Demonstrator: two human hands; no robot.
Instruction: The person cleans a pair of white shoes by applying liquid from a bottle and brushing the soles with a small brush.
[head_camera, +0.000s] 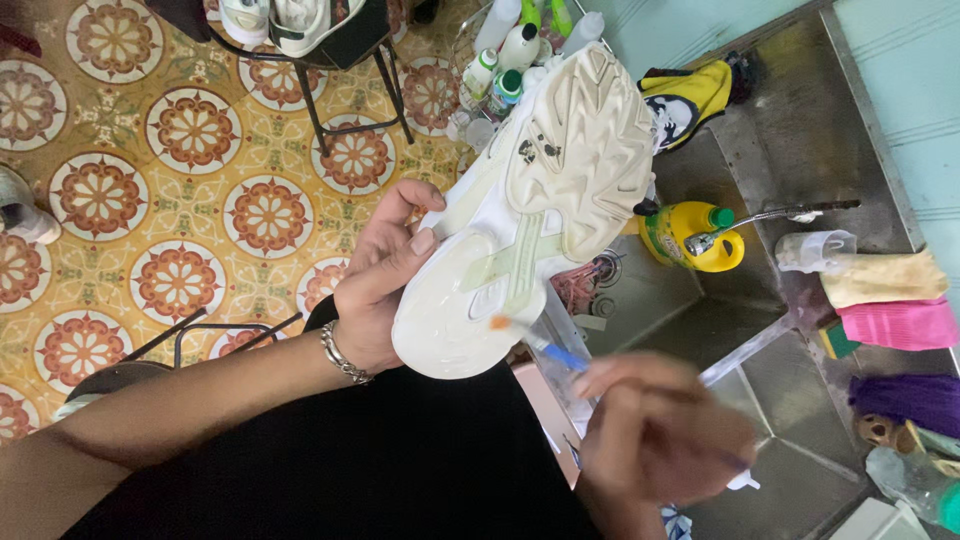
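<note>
Left hand (385, 275) fingers clasping white shoe (530, 210) sole-up, blurred right hand (660, 435) fingers gripping brush (535, 345) at heel

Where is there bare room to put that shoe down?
The steel counter between the yellow bottle and the wall shows bare, as does the sink basin. Folded cloths crowd the right edge; spray bottles crowd behind the shoe.

Single head cam, looks steeply down, close over lap & sink (800, 330).

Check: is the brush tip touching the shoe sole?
Touching. The head view shows the brush, held in the blurred right hand, with its orange tip against the white shoe sole, which the left hand grips.
</note>
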